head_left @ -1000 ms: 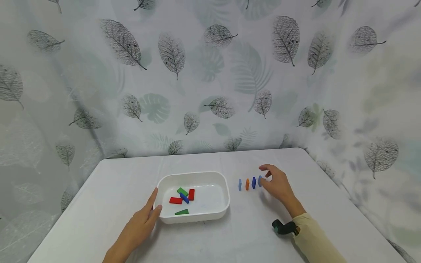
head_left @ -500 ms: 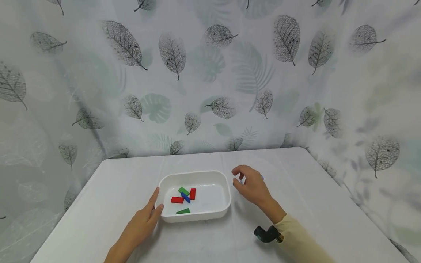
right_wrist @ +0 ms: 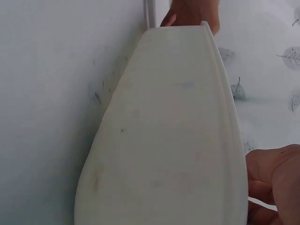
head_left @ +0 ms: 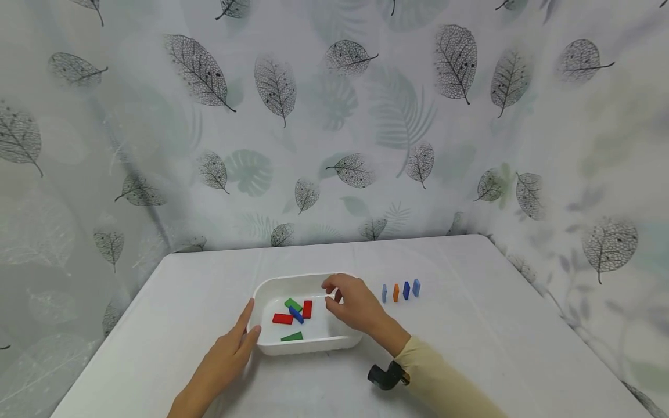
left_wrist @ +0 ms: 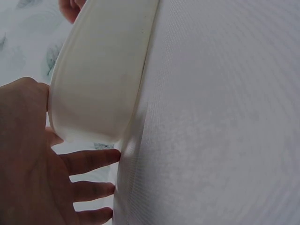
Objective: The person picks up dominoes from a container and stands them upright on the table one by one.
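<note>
A white plastic tray [head_left: 284, 349] holds several small blocks: two red ones [head_left: 283, 319], two green ones [head_left: 291, 336] and a blue block [head_left: 295, 314] leaning among them. My left hand [head_left: 225, 357] rests at the tray's left end; the left wrist view shows its fingers [left_wrist: 91, 161] extended, with fingertips on the cloth beside the tray wall [left_wrist: 103, 70]. Over the tray's right side is my right hand [head_left: 358, 305], thumb and index finger curved and apart, with no block visible between them. In the right wrist view the tray's outer wall [right_wrist: 173, 122] hides most of its fingers.
Right of the tray, a row of thin blocks stands upright on the white-covered table [head_left: 470, 337]: light blue [head_left: 384, 293], orange [head_left: 396, 292], dark blue [head_left: 406, 290] and light blue [head_left: 416, 287]. Leaf-patterned curtains [head_left: 334, 128] surround the table. A black wrist device [head_left: 385, 376] sits at the right sleeve.
My right hand has moved left from the rightmost upright block, past the row, to above the tray. That light blue block stays standing. The left hand has kept its place at the tray.
</note>
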A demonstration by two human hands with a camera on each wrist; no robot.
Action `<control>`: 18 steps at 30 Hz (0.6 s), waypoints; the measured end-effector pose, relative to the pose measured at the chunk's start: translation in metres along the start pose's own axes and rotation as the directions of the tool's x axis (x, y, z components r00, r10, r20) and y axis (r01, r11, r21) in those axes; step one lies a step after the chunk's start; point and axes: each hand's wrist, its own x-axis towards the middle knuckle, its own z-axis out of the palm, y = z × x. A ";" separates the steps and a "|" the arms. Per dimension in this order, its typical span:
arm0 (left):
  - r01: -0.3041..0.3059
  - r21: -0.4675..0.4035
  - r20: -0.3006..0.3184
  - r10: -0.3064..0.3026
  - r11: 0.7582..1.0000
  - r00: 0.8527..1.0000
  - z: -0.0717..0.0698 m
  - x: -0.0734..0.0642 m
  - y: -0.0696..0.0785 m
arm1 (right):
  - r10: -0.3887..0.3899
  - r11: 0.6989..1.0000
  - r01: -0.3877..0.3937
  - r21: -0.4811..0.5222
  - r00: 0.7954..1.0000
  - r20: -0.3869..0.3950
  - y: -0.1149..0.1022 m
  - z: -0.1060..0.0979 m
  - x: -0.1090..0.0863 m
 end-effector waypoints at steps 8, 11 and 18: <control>-0.001 0.002 0.001 0.001 1.000 1.000 0.002 0.000 0.001 | -0.008 0.999 0.013 -0.041 0.993 0.116 -0.017 0.022 0.017; 0.004 -0.003 0.003 -0.004 1.000 1.000 0.003 -0.001 0.000 | 0.014 0.998 -0.004 -0.066 0.988 0.157 -0.021 0.030 0.022; -0.009 -0.013 0.002 0.009 1.000 1.000 0.002 -0.001 -0.002 | 0.047 0.994 -0.024 -0.108 0.975 0.217 -0.029 0.043 0.031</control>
